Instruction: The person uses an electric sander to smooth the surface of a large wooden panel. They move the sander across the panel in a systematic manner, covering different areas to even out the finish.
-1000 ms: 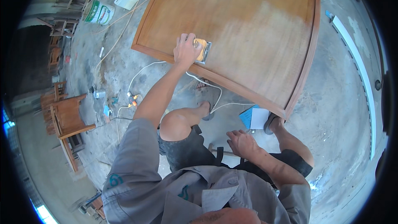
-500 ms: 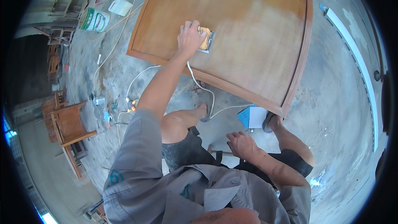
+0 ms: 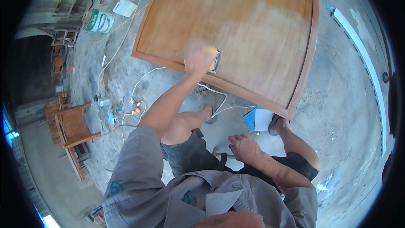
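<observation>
My left hand, smeared by motion, is closed around the yellow-orange body of an electric sander. The sander's flat grey pad lies on a brown wooden panel with a raised frame, close to the near rail. Around and right of the sander the surface looks paler and duller; the far left part is a darker, warmer brown. A white cord hangs below the near rail. Over my lap, apart from the panel, my right hand rests with loosely bent fingers and nothing visible in it.
Blue and white sheets lie on the floor by my right foot. Cords with an orange-yellow connector run at the left. A paint bucket, a white jug and a wooden chair stand further left. A long white strip lies at right.
My left hand has drawn the sander toward me, nearer the panel's near rail, and slightly right. The cord's loop has shifted. My right hand has barely moved.
</observation>
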A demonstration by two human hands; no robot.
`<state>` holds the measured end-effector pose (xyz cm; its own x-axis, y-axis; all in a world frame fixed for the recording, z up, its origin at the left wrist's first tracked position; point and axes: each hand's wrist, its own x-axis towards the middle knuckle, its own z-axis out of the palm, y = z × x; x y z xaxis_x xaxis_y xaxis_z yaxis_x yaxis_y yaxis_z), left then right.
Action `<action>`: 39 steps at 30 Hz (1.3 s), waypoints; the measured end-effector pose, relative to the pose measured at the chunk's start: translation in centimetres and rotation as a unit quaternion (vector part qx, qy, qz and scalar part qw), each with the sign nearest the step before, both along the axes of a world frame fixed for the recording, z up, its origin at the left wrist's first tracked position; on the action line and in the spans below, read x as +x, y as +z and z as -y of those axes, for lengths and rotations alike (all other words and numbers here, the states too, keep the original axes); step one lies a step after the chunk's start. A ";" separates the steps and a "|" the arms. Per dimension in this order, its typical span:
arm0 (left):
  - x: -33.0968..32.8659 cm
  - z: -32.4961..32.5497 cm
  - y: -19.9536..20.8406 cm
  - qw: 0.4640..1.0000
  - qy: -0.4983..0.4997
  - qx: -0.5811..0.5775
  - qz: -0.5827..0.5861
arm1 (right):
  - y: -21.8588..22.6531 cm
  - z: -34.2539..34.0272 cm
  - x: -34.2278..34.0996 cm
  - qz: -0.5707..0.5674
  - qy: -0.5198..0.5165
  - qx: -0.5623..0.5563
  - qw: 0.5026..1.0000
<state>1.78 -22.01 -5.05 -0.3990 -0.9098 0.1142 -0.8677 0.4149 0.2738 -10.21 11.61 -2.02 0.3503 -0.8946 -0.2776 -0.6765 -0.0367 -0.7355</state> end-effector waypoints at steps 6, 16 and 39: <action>-3.1 3.6 -0.2 1.000 0.010 -0.001 0.002 | -1.0 -0.4 0.0 -0.001 0.002 0.002 1.000; 0.3 -1.1 -1.0 1.000 0.017 0.008 0.009 | 0.2 0.5 -0.2 -0.010 0.005 -0.005 1.000; -10.9 13.6 -0.5 0.999 -0.026 -0.021 0.011 | 1.2 -0.3 -1.3 0.020 -0.017 0.017 1.000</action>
<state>-9.15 -35.58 -5.54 -0.4477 -0.8827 0.1429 -0.8507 0.4697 0.2359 -11.47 11.90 -0.77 0.3317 -0.8961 -0.2950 -0.6470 0.0115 -0.7624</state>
